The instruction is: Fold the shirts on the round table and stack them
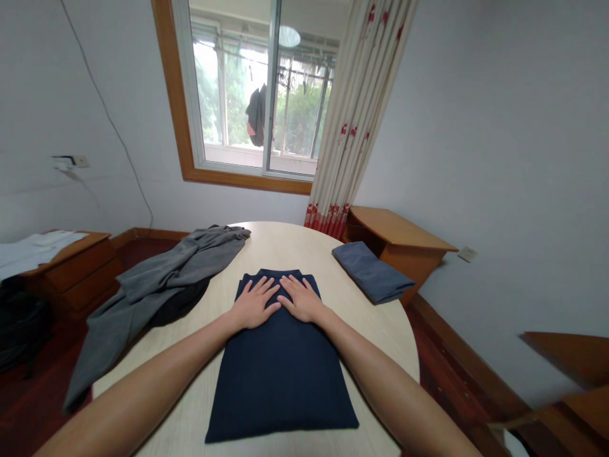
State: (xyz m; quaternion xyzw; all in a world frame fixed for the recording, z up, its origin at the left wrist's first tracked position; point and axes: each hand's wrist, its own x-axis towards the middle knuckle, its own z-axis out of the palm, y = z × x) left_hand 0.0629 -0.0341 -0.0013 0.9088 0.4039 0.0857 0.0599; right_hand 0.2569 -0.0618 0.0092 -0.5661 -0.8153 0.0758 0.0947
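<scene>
A dark navy shirt (pixel 285 381), folded into a long rectangle with its collar at the far end, lies flat on the round pale wooden table (pixel 380 349). Both hands rest palm down on its upper part, close together. My left hand (pixel 255 303) has its fingers spread on the cloth, left of the middle. On the right side my right hand (pixel 301 299) lies flat too, fingers apart, its thumb near the left thumb. Neither hand grips anything.
Grey clothing (pixel 162 273) drapes over the table's left edge, with a black garment (pixel 183 303) under it. A folded blue-grey cloth (pixel 373 271) lies at the right edge. Behind stand a wooden desk (pixel 399 228), a curtain (pixel 352 127) and a window (pixel 238 95). A drawer cabinet (pixel 88 273) is at left.
</scene>
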